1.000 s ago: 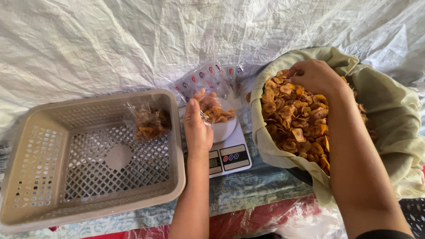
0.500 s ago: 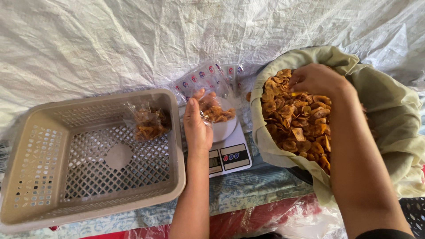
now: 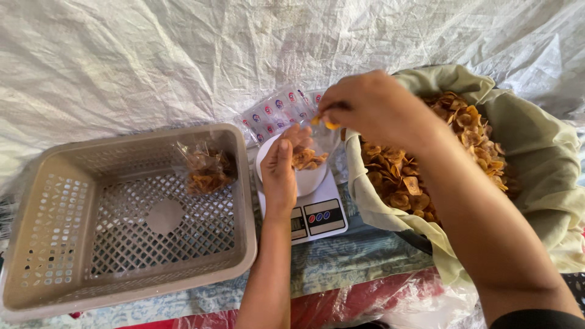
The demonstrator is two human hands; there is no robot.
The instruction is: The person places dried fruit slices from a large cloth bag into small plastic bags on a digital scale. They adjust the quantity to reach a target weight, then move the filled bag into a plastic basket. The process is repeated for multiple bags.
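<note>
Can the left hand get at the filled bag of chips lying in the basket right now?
Probably yes. The bag of chips lies in the open-topped basket, just left of the left hand, with only the low rim between them. That hand would first have to release the bag on the scale.

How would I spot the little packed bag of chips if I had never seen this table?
Start at the big beige plastic basket with the latticed floor, on the left side. In its far right corner lies a small clear bag of chips, alone in the basket. Unlike the open bag on the scale by the left hand, or the loose chips in the cloth-lined tub, no hand touches it.
</note>
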